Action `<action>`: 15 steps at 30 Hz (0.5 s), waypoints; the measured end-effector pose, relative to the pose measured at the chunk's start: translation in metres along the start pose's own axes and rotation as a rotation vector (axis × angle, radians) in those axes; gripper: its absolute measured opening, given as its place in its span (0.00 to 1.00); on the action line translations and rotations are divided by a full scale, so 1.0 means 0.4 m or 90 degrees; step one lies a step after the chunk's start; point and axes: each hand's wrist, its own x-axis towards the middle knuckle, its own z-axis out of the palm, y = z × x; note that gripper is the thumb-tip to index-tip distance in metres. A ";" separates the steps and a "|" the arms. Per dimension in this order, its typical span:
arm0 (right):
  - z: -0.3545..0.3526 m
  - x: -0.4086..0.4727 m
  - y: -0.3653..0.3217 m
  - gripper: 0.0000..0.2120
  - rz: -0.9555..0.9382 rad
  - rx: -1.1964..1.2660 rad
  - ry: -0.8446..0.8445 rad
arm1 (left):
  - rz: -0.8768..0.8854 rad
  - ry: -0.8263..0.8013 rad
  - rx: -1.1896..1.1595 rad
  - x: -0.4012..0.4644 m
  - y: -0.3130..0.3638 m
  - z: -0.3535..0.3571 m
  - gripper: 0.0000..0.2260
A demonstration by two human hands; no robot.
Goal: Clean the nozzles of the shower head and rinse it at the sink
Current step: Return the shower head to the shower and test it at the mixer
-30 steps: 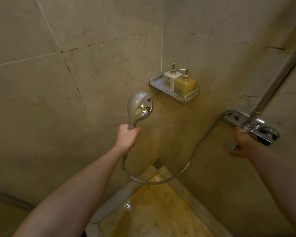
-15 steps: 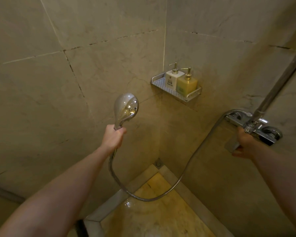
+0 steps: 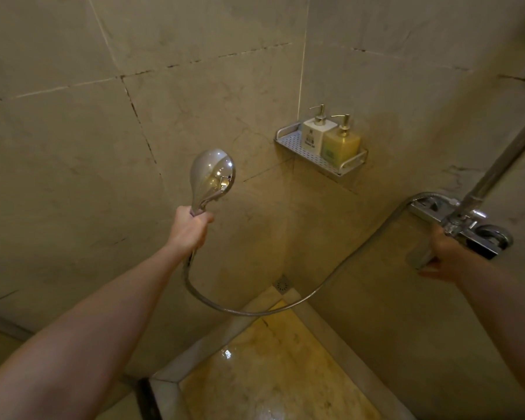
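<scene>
From the head camera, the person's left hand (image 3: 191,227) is wrapped tight around the handle of the shower head (image 3: 212,174) and holds it up near the left wall. Its shiny back faces the camera, so the little holes point away and cannot be seen. It is likely held this way so water will not hit the person. The right hand (image 3: 443,257) curls its fingers around the tap handle (image 3: 419,256) under the tap (image 3: 464,228), probably to turn the water on or off. A bendy metal hose (image 3: 300,301) hangs in a loop from the shower head to the tap. There is one shower head, one hose and one tap. Two soap bottles (image 3: 331,137) stand side by side on one small shelf (image 3: 303,151) in the corner. No sink is in view.
</scene>
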 end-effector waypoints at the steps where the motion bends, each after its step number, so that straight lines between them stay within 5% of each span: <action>1: 0.000 -0.004 -0.001 0.31 0.000 0.001 0.001 | 0.000 -0.001 0.003 0.000 0.001 -0.001 0.13; 15: 0.000 -0.033 -0.007 0.30 0.013 0.008 0.005 | 0.003 -0.011 -0.002 -0.012 0.019 0.053 0.12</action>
